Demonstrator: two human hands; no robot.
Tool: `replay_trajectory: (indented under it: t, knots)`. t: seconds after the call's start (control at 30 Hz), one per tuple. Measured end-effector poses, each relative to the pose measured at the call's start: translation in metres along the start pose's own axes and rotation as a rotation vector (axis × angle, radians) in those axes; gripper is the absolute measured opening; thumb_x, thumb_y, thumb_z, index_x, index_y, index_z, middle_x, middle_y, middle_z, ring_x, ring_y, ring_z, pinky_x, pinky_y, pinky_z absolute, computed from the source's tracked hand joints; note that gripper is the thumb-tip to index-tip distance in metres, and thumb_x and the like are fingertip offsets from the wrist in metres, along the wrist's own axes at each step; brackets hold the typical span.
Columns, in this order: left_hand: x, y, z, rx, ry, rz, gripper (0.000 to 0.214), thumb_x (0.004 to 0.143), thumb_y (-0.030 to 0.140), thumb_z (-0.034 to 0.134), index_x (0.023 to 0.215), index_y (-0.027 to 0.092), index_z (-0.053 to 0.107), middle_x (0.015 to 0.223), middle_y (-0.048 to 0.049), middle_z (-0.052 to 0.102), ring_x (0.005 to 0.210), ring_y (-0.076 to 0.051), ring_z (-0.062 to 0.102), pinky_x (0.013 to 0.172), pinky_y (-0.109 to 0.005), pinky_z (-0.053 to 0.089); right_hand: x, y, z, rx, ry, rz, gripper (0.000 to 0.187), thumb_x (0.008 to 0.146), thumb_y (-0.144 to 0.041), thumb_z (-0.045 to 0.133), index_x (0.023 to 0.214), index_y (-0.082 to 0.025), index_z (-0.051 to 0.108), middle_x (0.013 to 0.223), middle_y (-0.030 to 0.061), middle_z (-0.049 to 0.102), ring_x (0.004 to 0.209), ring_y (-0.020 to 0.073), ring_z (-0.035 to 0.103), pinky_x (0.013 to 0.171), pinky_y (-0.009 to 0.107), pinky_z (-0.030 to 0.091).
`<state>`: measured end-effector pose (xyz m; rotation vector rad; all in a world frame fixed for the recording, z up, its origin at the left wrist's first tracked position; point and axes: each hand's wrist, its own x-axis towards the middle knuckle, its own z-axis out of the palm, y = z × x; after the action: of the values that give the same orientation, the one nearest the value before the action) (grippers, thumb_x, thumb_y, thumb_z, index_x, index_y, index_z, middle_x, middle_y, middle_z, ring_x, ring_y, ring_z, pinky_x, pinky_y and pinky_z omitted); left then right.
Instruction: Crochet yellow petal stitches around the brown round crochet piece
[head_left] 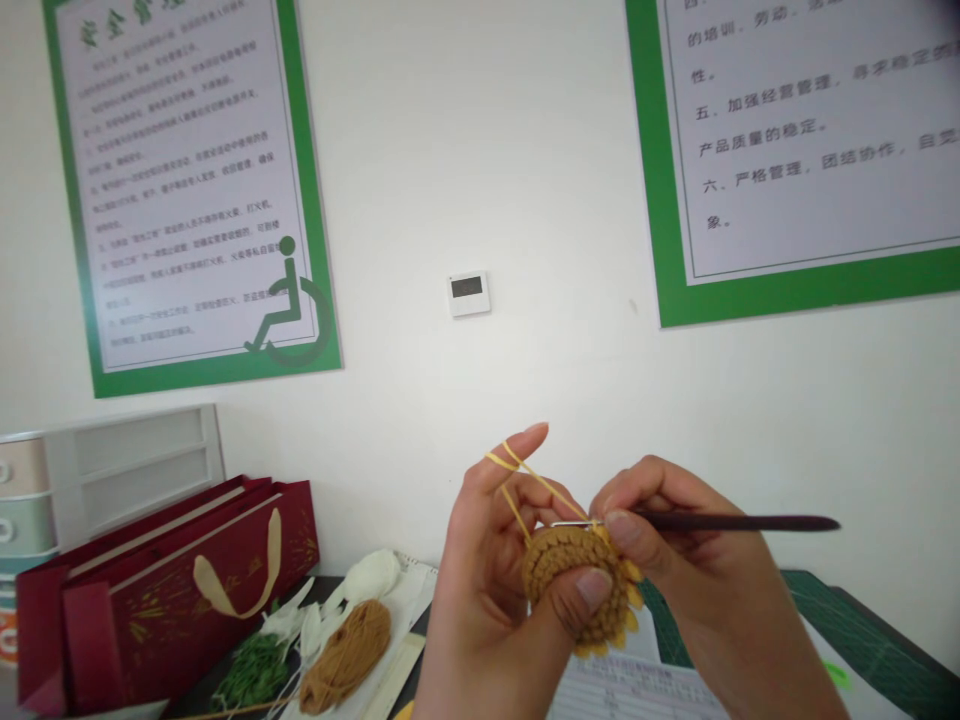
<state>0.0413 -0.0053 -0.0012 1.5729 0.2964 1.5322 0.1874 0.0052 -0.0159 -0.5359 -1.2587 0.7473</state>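
My left hand pinches a round brown crochet piece with yellow petal-like stitches along its right and lower edge. Yellow yarn loops round its raised index finger and runs down to the piece. In my right hand is a crochet hook with a dark handle, held level. Its thin metal tip points left and lies at the top edge of the piece, beside the yellow stitches. Fingertips of the right hand touch that same edge. Where exactly the hook enters the stitches is too small to tell.
A brown yarn ball, green yarn and white yarn lie left of my hands. Dark red gift bags stand by a drawer unit. Below are printed paper and a green cutting mat.
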Motion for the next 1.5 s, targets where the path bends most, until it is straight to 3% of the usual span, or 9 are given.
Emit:
replay_trajectory:
  t: [0.1, 0.37, 0.57, 0.83, 0.97, 1.27, 1.5]
  knots:
    - [0.0022, -0.0017, -0.0030, -0.014, -0.001, 0.001, 0.067, 0.083, 0.016, 0.082, 0.140, 0.040, 0.054, 0.095, 0.0001, 0.064, 0.080, -0.013, 0.058, 0.071, -0.025, 0.053, 0.0025, 0.0022, 0.0004, 0.064, -0.030, 0.033, 0.027, 0.081, -0.044, 0.081, 0.075, -0.021, 0.067, 0.062, -0.0017, 0.060, 0.055, 0.0109, 0.050, 0.048, 0.022, 0.041]
    - [0.0027, -0.0009, -0.0008, -0.065, 0.036, -0.038, 0.070, 0.078, 0.013, 0.085, 0.138, 0.036, 0.055, 0.091, 0.0008, 0.066, 0.074, -0.013, 0.060, 0.066, -0.024, 0.053, 0.0045, 0.0096, -0.0033, 0.109, -0.119, -0.042, 0.023, 0.088, -0.040, 0.075, 0.078, -0.022, 0.065, 0.066, -0.0006, 0.062, 0.057, 0.0123, 0.052, 0.049, 0.023, 0.044]
    - [0.0037, -0.0015, -0.0030, -0.097, 0.025, -0.042, 0.071, 0.078, 0.009, 0.084, 0.139, 0.032, 0.054, 0.092, -0.0003, 0.069, 0.076, -0.013, 0.061, 0.069, -0.025, 0.054, -0.0012, 0.0041, 0.0009, 0.145, -0.066, -0.036, 0.023, 0.087, -0.041, 0.076, 0.079, -0.024, 0.063, 0.068, -0.0016, 0.064, 0.059, 0.0122, 0.054, 0.052, 0.023, 0.045]
    - [0.0051, -0.0025, -0.0042, -0.113, -0.027, -0.038, 0.071, 0.078, 0.011, 0.085, 0.138, 0.032, 0.055, 0.090, 0.0000, 0.069, 0.075, -0.013, 0.060, 0.067, -0.025, 0.051, -0.0027, 0.0035, -0.0009, -0.004, -0.047, -0.255, 0.011, 0.091, -0.030, 0.073, 0.085, -0.025, 0.065, 0.074, -0.0029, 0.065, 0.064, 0.0096, 0.063, 0.056, 0.016, 0.049]
    - [0.0048, -0.0021, -0.0054, -0.124, -0.040, -0.049, 0.070, 0.079, 0.009, 0.083, 0.138, 0.033, 0.054, 0.090, 0.0004, 0.069, 0.075, -0.013, 0.060, 0.068, -0.026, 0.051, -0.0018, 0.0033, -0.0011, -0.055, -0.043, -0.288, 0.008, 0.093, -0.027, 0.071, 0.087, -0.026, 0.065, 0.076, -0.0032, 0.065, 0.066, 0.0088, 0.064, 0.057, 0.015, 0.050]
    - [0.0014, 0.0033, -0.0018, -0.102, 0.029, -0.016, 0.067, 0.080, 0.009, 0.082, 0.138, 0.032, 0.055, 0.093, -0.0004, 0.071, 0.075, -0.013, 0.063, 0.067, -0.024, 0.053, 0.0007, 0.0069, -0.0030, -0.052, -0.102, -0.365, 0.003, 0.095, -0.029, 0.067, 0.093, -0.027, 0.066, 0.083, -0.0011, 0.062, 0.072, 0.0120, 0.062, 0.061, 0.020, 0.052]
    - [-0.0002, 0.0059, -0.0026, -0.064, 0.123, 0.016, 0.064, 0.077, 0.010, 0.085, 0.132, 0.032, 0.061, 0.084, 0.0019, 0.069, 0.075, -0.014, 0.064, 0.070, -0.025, 0.055, -0.0006, 0.0025, -0.0009, -0.089, -0.143, -0.411, 0.011, 0.101, -0.031, 0.056, 0.105, -0.030, 0.066, 0.093, 0.0021, 0.066, 0.086, 0.0151, 0.066, 0.069, 0.022, 0.056]
